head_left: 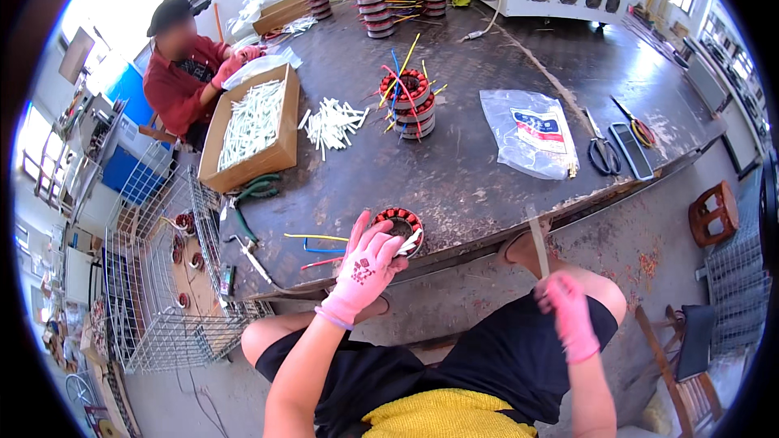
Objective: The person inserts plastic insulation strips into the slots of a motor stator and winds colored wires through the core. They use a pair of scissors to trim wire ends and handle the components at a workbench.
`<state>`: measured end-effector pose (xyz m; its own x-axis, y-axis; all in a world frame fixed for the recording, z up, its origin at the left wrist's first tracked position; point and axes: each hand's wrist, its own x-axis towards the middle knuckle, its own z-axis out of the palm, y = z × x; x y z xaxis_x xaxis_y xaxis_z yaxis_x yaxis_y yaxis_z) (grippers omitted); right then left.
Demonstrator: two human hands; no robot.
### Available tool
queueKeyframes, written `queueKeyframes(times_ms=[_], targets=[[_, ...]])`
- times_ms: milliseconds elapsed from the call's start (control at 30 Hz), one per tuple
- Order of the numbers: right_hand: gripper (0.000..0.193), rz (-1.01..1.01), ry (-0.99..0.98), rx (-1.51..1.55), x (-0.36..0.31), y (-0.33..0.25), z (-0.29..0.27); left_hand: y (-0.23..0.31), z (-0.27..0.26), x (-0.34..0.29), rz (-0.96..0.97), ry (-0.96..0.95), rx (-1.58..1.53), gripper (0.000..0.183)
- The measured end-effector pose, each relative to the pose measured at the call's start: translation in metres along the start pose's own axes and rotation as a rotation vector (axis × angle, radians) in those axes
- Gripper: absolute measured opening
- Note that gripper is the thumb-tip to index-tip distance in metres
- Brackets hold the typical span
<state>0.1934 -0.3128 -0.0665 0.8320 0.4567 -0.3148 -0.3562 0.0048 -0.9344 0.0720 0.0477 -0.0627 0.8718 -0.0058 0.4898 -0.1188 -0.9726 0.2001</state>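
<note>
My left hand (360,269), in a pink glove, grips a ring-shaped motor stator (402,216) with red windings near the table's front edge. Yellow, blue and red lead wires (318,237) stick out to the left of that stator. White pieces (411,242) show at its right side by my fingertips; how they sit is partly hidden. Over my right thigh, my right hand (570,316), also gloved in pink, is closed around a thin, flat, pale strip (537,239) that points up toward the table edge. This hand is slightly blurred.
White sleeves lie in a pile (333,123) and in a cardboard box (213,164). Stacked stators (416,126) stand mid-table. Green-handled pliers (258,187) lie left; a plastic bag (519,134), scissors (602,154) and a phone (631,151) lie right. A person (182,73) works across the left side.
</note>
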Motion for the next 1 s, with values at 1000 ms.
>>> queueKeyframes(times_ms=[1000], targets=[[0.020,0.164,-0.407,-0.068,-0.034,0.029,0.115,-0.005,-0.013,0.008,0.047,-0.033,-0.132,0.051]])
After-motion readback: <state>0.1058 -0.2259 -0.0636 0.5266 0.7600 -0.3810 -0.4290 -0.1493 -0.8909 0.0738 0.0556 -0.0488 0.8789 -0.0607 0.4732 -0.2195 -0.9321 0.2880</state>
